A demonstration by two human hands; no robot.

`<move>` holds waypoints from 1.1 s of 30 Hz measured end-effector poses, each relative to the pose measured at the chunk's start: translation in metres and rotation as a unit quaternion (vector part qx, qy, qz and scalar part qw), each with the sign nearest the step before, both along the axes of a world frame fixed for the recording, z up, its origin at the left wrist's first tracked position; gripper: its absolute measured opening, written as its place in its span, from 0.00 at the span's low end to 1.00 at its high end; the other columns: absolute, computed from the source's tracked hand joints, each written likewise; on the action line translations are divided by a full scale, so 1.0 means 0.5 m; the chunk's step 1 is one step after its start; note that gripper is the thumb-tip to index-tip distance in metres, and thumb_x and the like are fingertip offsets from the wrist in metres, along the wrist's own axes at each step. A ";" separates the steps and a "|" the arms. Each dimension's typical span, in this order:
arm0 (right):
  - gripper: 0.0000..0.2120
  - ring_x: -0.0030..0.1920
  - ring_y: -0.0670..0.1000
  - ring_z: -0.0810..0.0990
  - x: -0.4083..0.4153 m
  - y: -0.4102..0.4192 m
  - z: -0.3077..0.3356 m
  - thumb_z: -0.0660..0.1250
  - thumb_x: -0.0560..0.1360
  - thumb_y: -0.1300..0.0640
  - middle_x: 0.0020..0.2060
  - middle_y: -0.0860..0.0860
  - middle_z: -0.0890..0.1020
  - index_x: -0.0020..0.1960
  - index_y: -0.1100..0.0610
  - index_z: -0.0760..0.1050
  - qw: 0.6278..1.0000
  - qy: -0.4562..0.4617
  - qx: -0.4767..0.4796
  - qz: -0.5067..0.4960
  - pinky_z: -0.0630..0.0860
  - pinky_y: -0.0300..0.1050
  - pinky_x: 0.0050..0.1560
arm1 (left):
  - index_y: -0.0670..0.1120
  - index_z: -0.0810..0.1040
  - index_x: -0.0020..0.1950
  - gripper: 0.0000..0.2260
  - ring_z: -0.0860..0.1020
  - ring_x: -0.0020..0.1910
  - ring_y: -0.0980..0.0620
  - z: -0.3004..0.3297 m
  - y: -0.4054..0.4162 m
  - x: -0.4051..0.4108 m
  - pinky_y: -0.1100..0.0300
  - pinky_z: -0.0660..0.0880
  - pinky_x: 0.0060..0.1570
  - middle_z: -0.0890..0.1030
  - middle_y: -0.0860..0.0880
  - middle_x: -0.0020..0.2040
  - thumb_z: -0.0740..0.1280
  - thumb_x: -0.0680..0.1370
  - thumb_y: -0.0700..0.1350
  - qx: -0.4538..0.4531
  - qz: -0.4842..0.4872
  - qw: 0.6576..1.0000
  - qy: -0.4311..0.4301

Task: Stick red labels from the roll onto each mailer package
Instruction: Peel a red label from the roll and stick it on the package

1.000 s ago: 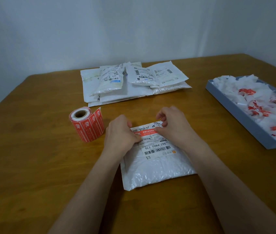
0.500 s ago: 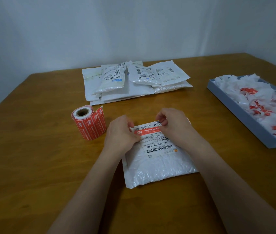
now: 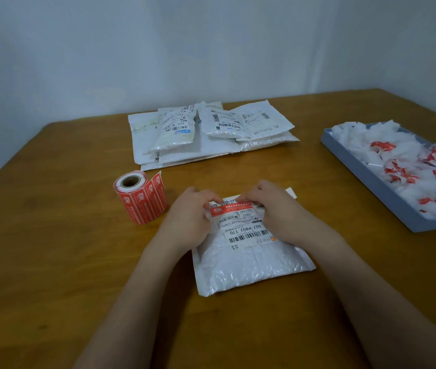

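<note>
Wooden and bare-grained, the surface [image 3: 51, 262] sits against a pale wall and carries everything in play. Nearest the person lies a white bubble mailer [image 3: 251, 262], flat, with its printed shipping label facing up and a red label [image 3: 229, 209] laid across the top of that print. The left hand [image 3: 187, 222] has its fingertips curled down onto the left end of the red label, and the right hand [image 3: 273, 209] does the same at the right end; whether they pinch it or only press it flat cannot be told. The label looks thin, limp and tacky, so it is best handled by its ends and smoothed from the middle outward to avoid creases. The mailer seems light, soft and cushioned, with a slick skin that could slide, so a palm on its body would steady it. Just to the left stands the roll of red labels [image 3: 141, 199], a loose tail curling off it. Farther back rests a pile of white mailers [image 3: 206, 134], apparently unlabelled. At the right edge a grey-blue tray [image 3: 366, 179] holds crumpled backing scraps.
</note>
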State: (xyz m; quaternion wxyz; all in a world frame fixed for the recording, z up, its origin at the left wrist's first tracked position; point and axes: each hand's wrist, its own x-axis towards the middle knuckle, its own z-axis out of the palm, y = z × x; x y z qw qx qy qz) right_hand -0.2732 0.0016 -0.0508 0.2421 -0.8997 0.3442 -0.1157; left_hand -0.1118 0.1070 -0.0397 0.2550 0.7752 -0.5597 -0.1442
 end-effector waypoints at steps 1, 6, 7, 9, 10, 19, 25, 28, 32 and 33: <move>0.27 0.55 0.47 0.71 -0.001 -0.001 -0.007 0.62 0.75 0.72 0.54 0.48 0.70 0.66 0.47 0.74 1.000 -0.009 0.009 -0.002 0.72 0.36 0.51 | 0.54 0.79 0.60 0.18 0.74 0.50 0.50 -0.001 -0.001 0.000 0.53 0.76 0.52 0.72 0.51 0.52 0.63 0.77 0.34 0.002 -0.007 1.000 -0.004; 0.28 0.52 0.47 0.70 0.005 -0.013 -0.018 0.61 0.75 0.72 0.52 0.48 0.68 0.64 0.43 0.76 0.998 -0.036 0.051 0.003 0.70 0.32 0.45 | 0.56 0.78 0.62 0.19 0.75 0.49 0.49 -0.001 -0.002 0.001 0.51 0.78 0.50 0.71 0.50 0.53 0.64 0.77 0.36 0.014 -0.026 0.999 -0.021; 0.29 0.52 0.47 0.69 0.005 -0.014 -0.019 0.61 0.75 0.73 0.52 0.48 0.68 0.63 0.43 0.76 0.998 -0.033 0.052 0.004 0.69 0.33 0.46 | 0.56 0.78 0.62 0.19 0.74 0.50 0.49 -0.001 -0.003 0.001 0.51 0.77 0.51 0.71 0.50 0.53 0.64 0.77 0.36 0.016 -0.027 0.999 -0.025; 0.29 0.53 0.48 0.68 0.006 -0.013 -0.020 0.60 0.75 0.73 0.52 0.48 0.67 0.63 0.42 0.76 0.999 -0.023 0.044 0.008 0.68 0.36 0.47 | 0.56 0.78 0.63 0.19 0.74 0.52 0.49 -0.002 -0.003 0.002 0.52 0.77 0.52 0.70 0.51 0.54 0.63 0.78 0.37 0.020 -0.029 0.999 -0.031; 0.29 0.54 0.48 0.68 0.007 -0.012 -0.020 0.60 0.76 0.72 0.52 0.48 0.67 0.64 0.41 0.75 0.999 -0.014 0.036 0.010 0.66 0.36 0.48 | 0.56 0.77 0.64 0.19 0.73 0.52 0.50 -0.002 -0.003 0.002 0.52 0.76 0.52 0.70 0.51 0.54 0.63 0.78 0.37 0.021 -0.031 0.999 -0.034; 0.35 0.53 0.47 0.65 0.014 0.012 0.005 0.58 0.72 0.76 0.54 0.49 0.66 0.67 0.42 0.72 0.999 0.040 -0.026 0.002 0.63 0.38 0.47 | 0.57 0.77 0.64 0.16 0.71 0.53 0.51 0.008 0.000 -0.006 0.54 0.76 0.50 0.69 0.49 0.55 0.67 0.77 0.45 0.031 -0.032 0.998 -0.052; 0.34 0.55 0.47 0.65 0.014 0.016 0.017 0.60 0.73 0.72 0.54 0.48 0.67 0.67 0.38 0.71 0.995 0.074 -0.070 -0.006 0.66 0.41 0.45 | 0.55 0.79 0.63 0.14 0.70 0.51 0.52 0.000 -0.003 -0.005 0.59 0.71 0.49 0.68 0.50 0.52 0.68 0.77 0.46 0.015 -0.042 0.997 -0.060; 0.29 0.54 0.48 0.67 0.012 0.007 0.017 0.61 0.75 0.71 0.54 0.48 0.68 0.65 0.42 0.75 0.998 0.056 -0.037 -0.015 0.73 0.46 0.47 | 0.53 0.79 0.63 0.15 0.70 0.52 0.51 -0.001 -0.005 -0.003 0.59 0.71 0.51 0.68 0.51 0.52 0.69 0.77 0.45 0.014 -0.044 0.997 -0.057; 0.24 0.53 0.49 0.70 0.005 -0.003 0.012 0.63 0.75 0.70 0.53 0.49 0.70 0.63 0.47 0.77 0.999 0.032 -0.025 -0.013 0.75 0.50 0.52 | 0.51 0.79 0.64 0.16 0.70 0.51 0.52 0.000 -0.008 -0.002 0.61 0.69 0.50 0.68 0.51 0.51 0.69 0.76 0.42 0.010 -0.047 0.997 -0.054; 0.23 0.53 0.49 0.70 0.002 -0.004 0.011 0.63 0.76 0.69 0.53 0.48 0.70 0.63 0.48 0.78 0.999 0.028 -0.025 -0.013 0.75 0.51 0.53 | 0.50 0.79 0.63 0.16 0.70 0.51 0.52 0.000 -0.008 -0.003 0.62 0.68 0.50 0.68 0.51 0.50 0.69 0.76 0.42 0.009 -0.049 0.997 -0.055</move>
